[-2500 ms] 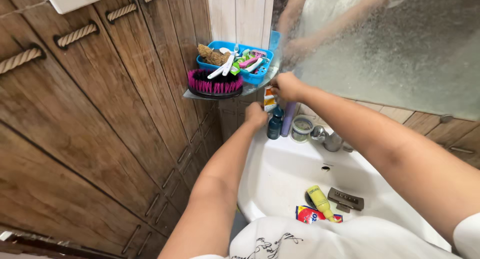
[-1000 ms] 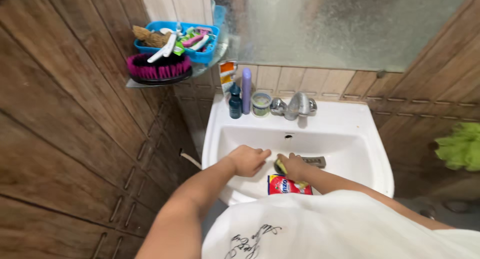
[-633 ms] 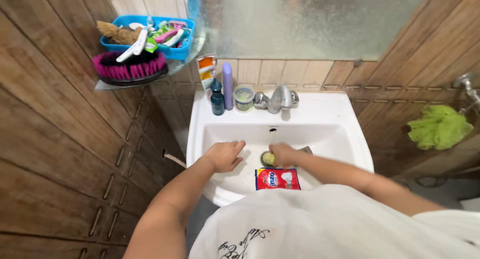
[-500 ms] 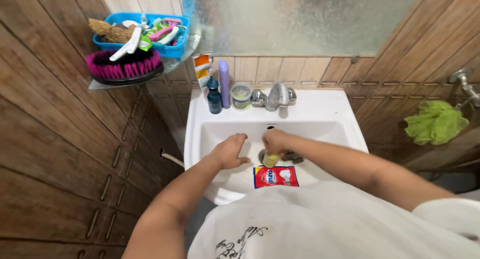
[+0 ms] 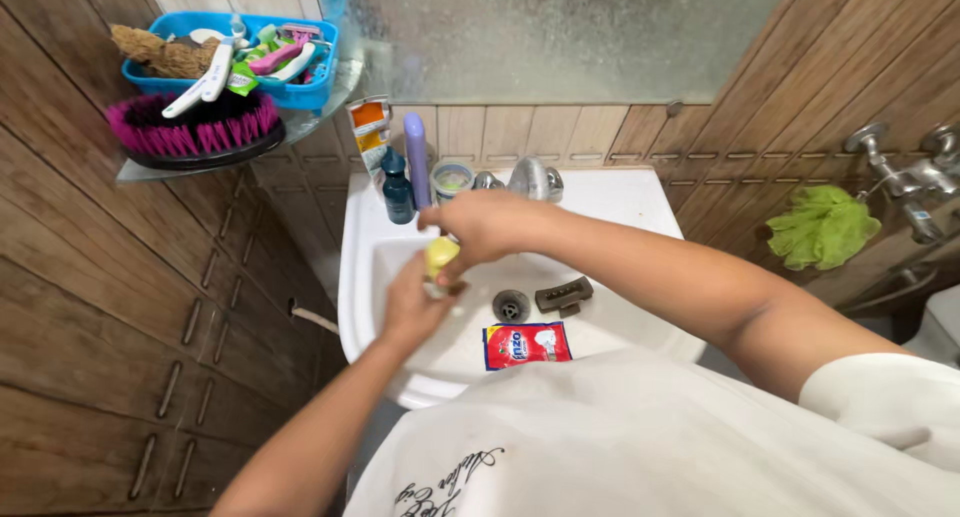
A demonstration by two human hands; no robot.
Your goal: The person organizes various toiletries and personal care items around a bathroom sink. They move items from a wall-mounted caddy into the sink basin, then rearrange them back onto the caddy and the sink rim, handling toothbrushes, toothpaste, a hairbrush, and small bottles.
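two hands (image 5: 420,302) on one yellow tube (image 5: 440,254), one red sachet (image 5: 526,343)

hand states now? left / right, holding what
Left hand: closed on the lower end of the small yellow bottle, over the sink.
Right hand: closed on the same bottle from above.

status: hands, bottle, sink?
Right hand grips yellow bottle; left hand at its lower end. Over sink; red sachet lies below, clear.
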